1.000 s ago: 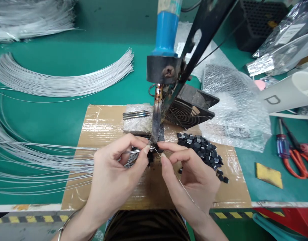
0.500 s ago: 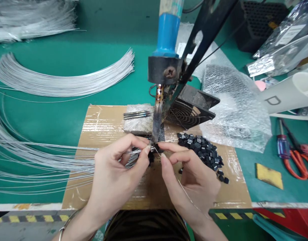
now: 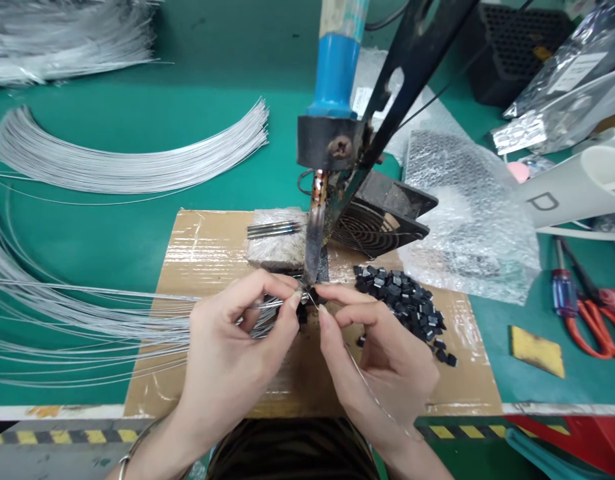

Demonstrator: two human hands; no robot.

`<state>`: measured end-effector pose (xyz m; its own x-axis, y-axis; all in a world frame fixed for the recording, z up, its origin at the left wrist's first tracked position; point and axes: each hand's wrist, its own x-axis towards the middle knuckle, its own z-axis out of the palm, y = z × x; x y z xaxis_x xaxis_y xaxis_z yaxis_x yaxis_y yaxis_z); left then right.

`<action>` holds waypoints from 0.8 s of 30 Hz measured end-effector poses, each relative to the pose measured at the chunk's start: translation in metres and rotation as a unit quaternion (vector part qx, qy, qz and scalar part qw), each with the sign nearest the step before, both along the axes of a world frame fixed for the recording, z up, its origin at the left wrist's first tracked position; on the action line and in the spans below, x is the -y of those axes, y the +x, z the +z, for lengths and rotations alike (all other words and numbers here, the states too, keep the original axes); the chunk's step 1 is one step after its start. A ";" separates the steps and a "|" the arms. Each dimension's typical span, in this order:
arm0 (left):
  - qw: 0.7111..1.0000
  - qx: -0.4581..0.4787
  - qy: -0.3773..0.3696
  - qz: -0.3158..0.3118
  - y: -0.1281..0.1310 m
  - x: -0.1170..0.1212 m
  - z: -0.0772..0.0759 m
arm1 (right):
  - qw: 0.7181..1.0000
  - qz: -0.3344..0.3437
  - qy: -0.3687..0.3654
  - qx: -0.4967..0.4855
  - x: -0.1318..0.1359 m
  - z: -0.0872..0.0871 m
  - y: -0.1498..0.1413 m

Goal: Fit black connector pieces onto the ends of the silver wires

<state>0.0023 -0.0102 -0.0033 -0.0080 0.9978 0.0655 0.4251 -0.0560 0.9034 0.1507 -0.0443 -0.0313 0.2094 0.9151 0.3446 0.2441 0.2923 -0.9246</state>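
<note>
A soldering iron [image 3: 315, 230] with a blue handle is clamped tip down, and its tip ends between my fingertips. My left hand [image 3: 245, 340] pinches a thin grey cable [image 3: 270, 304] just left of the tip; a small shiny metal end shows at the fingertips. Right of the tip, my right hand [image 3: 377, 353] has thumb and fingers closed around a thin solder wire [image 3: 360, 370], which trails over the palm to the wrist. My right index fingertip touches a small dark part beside the tip, mostly hidden. More grey cables [image 3: 167, 327] run under my left hand.
Loose black connector pieces [image 3: 405, 300] lie on the cardboard [image 3: 187, 247] to the right. Behind stand a small fan [image 3: 382, 220] and the iron's black bracket [image 3: 387, 87]. A cable bundle [image 3: 137, 167] lies back left. Bubble wrap [image 3: 462, 213], a yellow sponge [image 3: 537, 351] and orange-handled scissors [image 3: 595, 327] are right.
My right thumb has shifted slightly left along the solder wire, nearer the iron's tip. My left hand stays in nearly the same place with the cable.
</note>
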 end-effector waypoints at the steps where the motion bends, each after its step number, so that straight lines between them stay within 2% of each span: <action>1: 1.000 -0.003 0.002 0.000 0.000 0.000 0.000 | 1.000 0.000 0.000 -0.001 0.000 0.000 0.000; 24: 1.000 -0.014 -0.016 -0.004 0.000 0.001 0.000 | 1.000 -0.005 0.014 0.001 -0.001 -0.001 -0.001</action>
